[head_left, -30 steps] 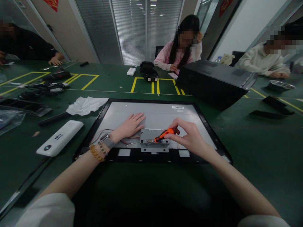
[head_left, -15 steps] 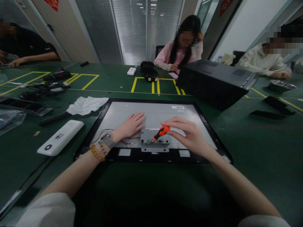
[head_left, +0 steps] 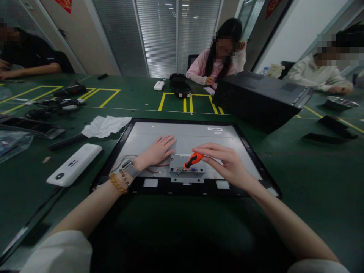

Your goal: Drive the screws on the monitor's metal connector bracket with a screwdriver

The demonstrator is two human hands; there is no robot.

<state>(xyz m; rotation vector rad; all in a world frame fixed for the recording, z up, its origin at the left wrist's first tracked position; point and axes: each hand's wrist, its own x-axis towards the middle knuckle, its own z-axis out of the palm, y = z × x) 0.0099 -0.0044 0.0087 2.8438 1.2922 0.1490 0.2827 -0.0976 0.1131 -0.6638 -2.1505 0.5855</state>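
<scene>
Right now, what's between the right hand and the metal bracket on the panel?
In the head view, an orange-and-black screwdriver: the right hand holds its handle, and its shaft slants down toward the metal bracket.

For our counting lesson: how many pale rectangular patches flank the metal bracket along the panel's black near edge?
2: the left patch and the right patch, one on each side of the metal bracket. The forearms could hide others along that black edge.
</scene>
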